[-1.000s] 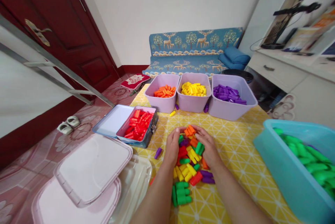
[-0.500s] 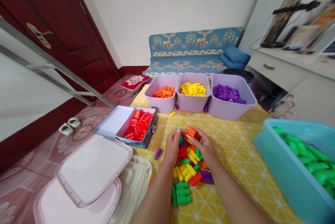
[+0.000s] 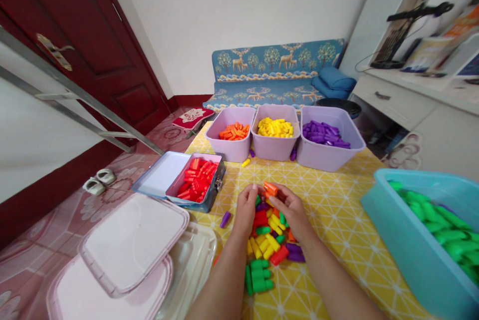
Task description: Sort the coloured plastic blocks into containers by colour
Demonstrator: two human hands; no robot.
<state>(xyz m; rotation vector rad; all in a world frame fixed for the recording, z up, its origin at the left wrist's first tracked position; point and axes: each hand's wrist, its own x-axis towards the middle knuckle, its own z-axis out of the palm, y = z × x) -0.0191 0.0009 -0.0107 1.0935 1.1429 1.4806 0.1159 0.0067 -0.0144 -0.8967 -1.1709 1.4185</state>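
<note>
Above the far end of a mixed pile of plastic blocks, my two hands are close together. My right hand is closed on an orange block, its thumb at the near side. My left hand is beside it with fingers curled inward near the block's left end; what those fingers hold is hidden. Red, yellow, green, purple and orange blocks lie below and between the wrists. A joined group of green blocks rests nearest me. One purple block lies left of my left hand.
Lilac bins hold orange, yellow and purple blocks. A hinged tin contains red blocks. The turquoise tub at right holds green blocks. Lids lie at left. Small blocks lie by the bins, including a yellow block.
The orange block has shifted and turned slightly in my right hand, moving a little left. Both hands stay over the pile, and the view has shifted slightly.
</note>
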